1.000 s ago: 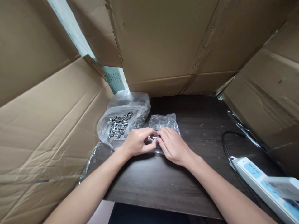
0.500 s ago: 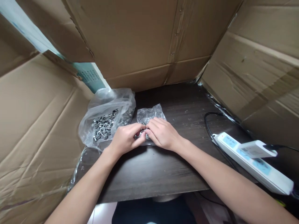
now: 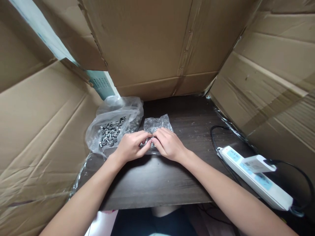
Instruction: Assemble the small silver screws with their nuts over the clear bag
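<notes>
My left hand (image 3: 134, 144) and my right hand (image 3: 168, 142) meet fingertip to fingertip over a small clear plastic bag (image 3: 157, 123). Both are pinched closed around something tiny between them, too small and hidden to name. Small shiny metal pieces show beneath the fingers of my left hand. Beyond my left wrist, a larger clear plastic bag (image 3: 94, 132) lies open with many metal screws (image 3: 112, 132) inside.
Cardboard walls (image 3: 152, 42) surround the dark wooden table (image 3: 157, 183) at the back and both sides. On the right lies a white power strip (image 3: 275, 193) with a white plug-in adapter (image 3: 256, 164) and black cables.
The camera view has shifted slightly, so the table and power strip appear a little to the left. The hands stay together over the small bag, with only slight finger movement.
</notes>
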A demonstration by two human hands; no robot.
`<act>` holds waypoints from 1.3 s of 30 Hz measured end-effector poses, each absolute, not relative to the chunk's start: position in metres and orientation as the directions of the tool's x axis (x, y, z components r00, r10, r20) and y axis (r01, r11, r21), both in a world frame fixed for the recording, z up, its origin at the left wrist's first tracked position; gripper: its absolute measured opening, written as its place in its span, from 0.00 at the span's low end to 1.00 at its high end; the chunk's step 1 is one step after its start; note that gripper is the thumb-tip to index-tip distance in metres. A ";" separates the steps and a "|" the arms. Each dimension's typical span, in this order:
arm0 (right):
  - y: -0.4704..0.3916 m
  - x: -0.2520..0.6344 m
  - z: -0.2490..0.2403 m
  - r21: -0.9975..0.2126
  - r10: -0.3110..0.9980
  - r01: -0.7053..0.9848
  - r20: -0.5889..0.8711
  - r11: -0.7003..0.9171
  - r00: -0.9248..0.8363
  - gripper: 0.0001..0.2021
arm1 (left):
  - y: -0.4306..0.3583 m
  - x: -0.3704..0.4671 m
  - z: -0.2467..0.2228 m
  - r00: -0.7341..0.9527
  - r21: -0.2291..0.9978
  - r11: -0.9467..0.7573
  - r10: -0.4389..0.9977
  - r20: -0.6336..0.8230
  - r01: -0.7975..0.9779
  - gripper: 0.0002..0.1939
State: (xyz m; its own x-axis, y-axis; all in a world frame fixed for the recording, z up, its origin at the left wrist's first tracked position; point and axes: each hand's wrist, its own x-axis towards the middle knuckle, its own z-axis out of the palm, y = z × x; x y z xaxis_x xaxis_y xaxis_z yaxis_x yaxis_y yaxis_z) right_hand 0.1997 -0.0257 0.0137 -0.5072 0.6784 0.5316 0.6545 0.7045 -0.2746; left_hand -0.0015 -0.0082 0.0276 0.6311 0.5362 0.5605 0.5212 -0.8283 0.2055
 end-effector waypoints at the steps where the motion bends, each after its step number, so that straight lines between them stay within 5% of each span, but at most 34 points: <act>1: -0.026 0.200 0.014 -0.278 0.679 0.653 0.531 0.705 -0.507 0.14 | -0.008 -0.002 0.028 0.631 0.203 -0.829 0.535 0.562 0.522 0.10; 10: -0.029 0.198 0.020 -0.320 0.693 0.632 0.496 0.706 -0.523 0.11 | -0.009 -0.006 0.029 0.635 0.134 -0.826 0.515 0.575 0.548 0.10; 16: -0.028 0.195 0.022 -0.469 0.748 0.582 0.413 0.664 -0.520 0.06 | -0.002 -0.013 0.028 0.666 0.026 -0.830 0.465 0.583 0.557 0.09; 23: -0.022 0.194 0.016 -0.492 0.737 0.548 0.446 0.676 -0.508 0.06 | 0.000 -0.015 0.022 0.656 0.057 -0.839 0.463 0.596 0.541 0.08; 39: -0.021 0.194 0.014 -0.247 0.653 0.643 0.541 0.725 -0.529 0.10 | -0.001 -0.010 0.021 0.634 0.026 -0.819 0.463 0.619 0.573 0.08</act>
